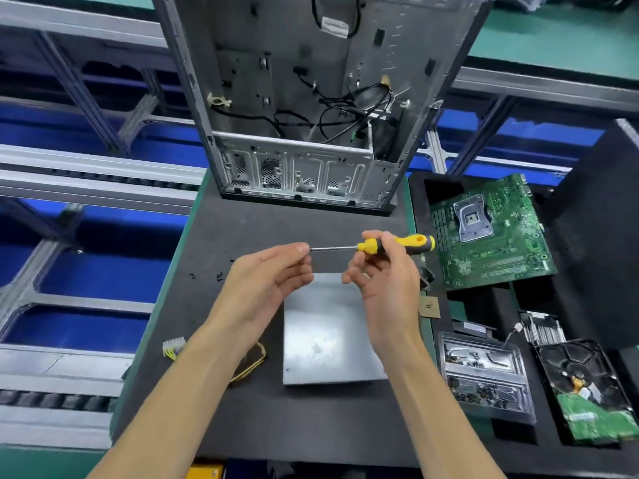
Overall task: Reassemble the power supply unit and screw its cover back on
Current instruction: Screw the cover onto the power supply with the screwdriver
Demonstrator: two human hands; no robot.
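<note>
**Layout on the worktop**

The power supply unit (pixel 328 326) lies on the worktop (pixel 214 236), before the open computer case (pixel 311 115). Loose screws (pixel 207 275) lie to its left, a motherboard (pixel 491 233) to its right, and a screw tray (pixel 484 375) and hard drive (pixel 587 388) nearer on the right.

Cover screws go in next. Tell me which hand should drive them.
Right. The right hand already grips the screwdriver by its handle; the left hand only pinches its tip.
</note>
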